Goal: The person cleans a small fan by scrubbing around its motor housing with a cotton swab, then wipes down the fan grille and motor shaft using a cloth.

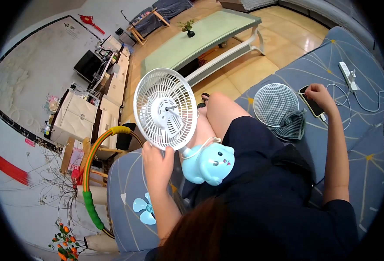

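My left hand (158, 162) is closed on the lower rim of a white fan's rear guard (150, 98), whose bare metal shaft sticks out of the centre. Below the guard, the fan's light-blue, animal-faced base (209, 163) rests tilted on my lap, a white cord looped about its neck. My right hand (319, 95) is closed, fingers curled, over the upper part of a phone (313, 104) lying on the sofa; what the fingers hold, if anything, is too small to name. The white front grille (275, 104) and a grey striped cloth (291, 126) lie beside the phone.
Light-blue fan blades (146, 210) lie on the sofa (131, 182) by my left forearm. A power strip (347, 76) with a plugged-in charger and white cables lies at the right. Ahead stands a glass-topped coffee table (209, 37); a coloured hoop (92, 204) leans at the left.
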{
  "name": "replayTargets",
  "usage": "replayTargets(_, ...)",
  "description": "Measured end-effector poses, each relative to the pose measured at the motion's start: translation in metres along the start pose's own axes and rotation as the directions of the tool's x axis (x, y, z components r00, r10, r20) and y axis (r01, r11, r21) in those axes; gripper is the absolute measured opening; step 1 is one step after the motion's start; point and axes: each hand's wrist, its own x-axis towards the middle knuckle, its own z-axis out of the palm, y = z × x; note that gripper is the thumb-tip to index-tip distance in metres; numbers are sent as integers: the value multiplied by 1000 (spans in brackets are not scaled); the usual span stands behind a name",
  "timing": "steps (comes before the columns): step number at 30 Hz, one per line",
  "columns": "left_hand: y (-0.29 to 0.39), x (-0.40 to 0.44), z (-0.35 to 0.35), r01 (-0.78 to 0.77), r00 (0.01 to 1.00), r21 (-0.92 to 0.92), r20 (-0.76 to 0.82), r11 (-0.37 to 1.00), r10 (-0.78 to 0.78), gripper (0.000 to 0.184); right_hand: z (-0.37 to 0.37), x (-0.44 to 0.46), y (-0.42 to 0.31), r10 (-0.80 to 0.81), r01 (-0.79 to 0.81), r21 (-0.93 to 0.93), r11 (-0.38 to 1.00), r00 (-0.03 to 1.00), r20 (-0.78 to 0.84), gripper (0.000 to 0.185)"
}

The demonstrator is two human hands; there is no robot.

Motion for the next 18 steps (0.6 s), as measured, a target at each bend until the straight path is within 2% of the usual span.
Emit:
replayTargets(2,0,0,-1,-26,1000,-14,-8,1000,25,36,1,12,46,36,-37,-48,998,999,-19,17)
replayTargets(5,3,-2,-4,8,1000,-69,31,998,-6,37,11,12,73,51,-60,-201,978,998,-48,19)
replayTargets(6,5,-2,-6,44,997,-76,72,996,-38,37,14,13,79,52,-63,-257,964,997,-50,20)
replayTargets(8,5,-3,-14,121,982,-82,154,989,-108,38,18,15,88,145,-157,-246,956,987,-67,20)
replayTargets(9,0,-4,-15,84,983,11,161,996,-84,39,21,12,87,171,-193,-255,947,980,-107,20)
replayTargets(13,-3,-7,-16,36,991,24,131,999,-39,41,35,16,102,151,-225,-270,936,951,-270,21)
replayTargets(16,-8,-13,-5,-37,997,156,-59,987,46,42,43,12,105,132,-231,-264,936,930,-343,21)
replayTargets(18,-16,-12,-2,-121,987,193,-83,974,139,42,47,12,110,137,-256,-304,918,922,-361,21)
